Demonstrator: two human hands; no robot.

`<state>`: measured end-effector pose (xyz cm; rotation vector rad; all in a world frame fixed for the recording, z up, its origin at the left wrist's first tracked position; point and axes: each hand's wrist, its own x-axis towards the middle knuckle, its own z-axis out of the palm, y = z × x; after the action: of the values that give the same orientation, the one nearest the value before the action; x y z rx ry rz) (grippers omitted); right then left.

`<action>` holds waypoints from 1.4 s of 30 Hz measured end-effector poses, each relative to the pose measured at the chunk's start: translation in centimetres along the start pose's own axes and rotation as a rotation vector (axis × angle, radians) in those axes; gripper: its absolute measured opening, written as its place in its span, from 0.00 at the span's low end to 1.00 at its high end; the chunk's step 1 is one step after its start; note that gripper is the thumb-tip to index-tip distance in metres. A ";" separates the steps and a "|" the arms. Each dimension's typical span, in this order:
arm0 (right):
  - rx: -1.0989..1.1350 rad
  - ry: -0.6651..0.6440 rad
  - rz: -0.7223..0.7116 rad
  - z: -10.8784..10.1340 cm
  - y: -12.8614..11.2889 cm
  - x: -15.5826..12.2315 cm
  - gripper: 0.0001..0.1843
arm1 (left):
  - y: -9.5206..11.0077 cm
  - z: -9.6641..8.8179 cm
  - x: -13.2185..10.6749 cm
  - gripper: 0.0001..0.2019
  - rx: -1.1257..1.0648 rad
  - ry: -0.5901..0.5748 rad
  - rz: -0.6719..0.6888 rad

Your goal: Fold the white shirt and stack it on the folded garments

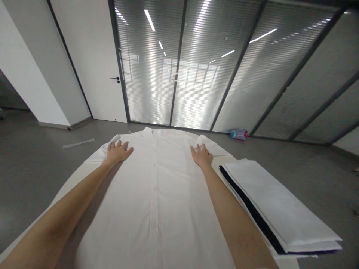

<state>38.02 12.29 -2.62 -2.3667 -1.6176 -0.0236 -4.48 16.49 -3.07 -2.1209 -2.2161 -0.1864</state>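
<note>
A white button-up shirt (174,186) lies spread front side up on a pale table (75,179), its collar toward the far edge and its button strip running down the middle. My left hand (117,151) rests flat on the shirt near the left shoulder and sleeve, with fingers apart. Near the opposite shoulder, my right hand (202,155) presses on the cloth, its fingers spread and slightly bent. Neither hand visibly grips the fabric. The lower end of the shirt runs out of view.
A stack of folded white and dark cloth (275,201) lies on the table's right side, beside my right forearm. On the grey floor are a blue and red package (239,135) by the glass partition and a pale strip (79,143). A white door (95,63) stands beyond.
</note>
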 end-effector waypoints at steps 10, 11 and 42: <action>0.118 0.166 0.409 -0.5 2.8 0.3 0.39 | -0.3 0.4 -0.1 0.26 -0.033 0.082 0.093; 0.105 0.154 0.396 -0.3 2.7 0.4 0.38 | -0.3 0.4 0.0 0.25 -0.033 0.089 0.098; 0.175 0.094 0.537 -0.7 2.9 1.6 0.44 | 0.4 0.3 -0.7 0.20 -0.045 0.151 0.125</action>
<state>41.36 12.63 -2.34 -2.5318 -0.8636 0.1075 -4.03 15.83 -3.41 -2.1800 -2.0076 -0.3787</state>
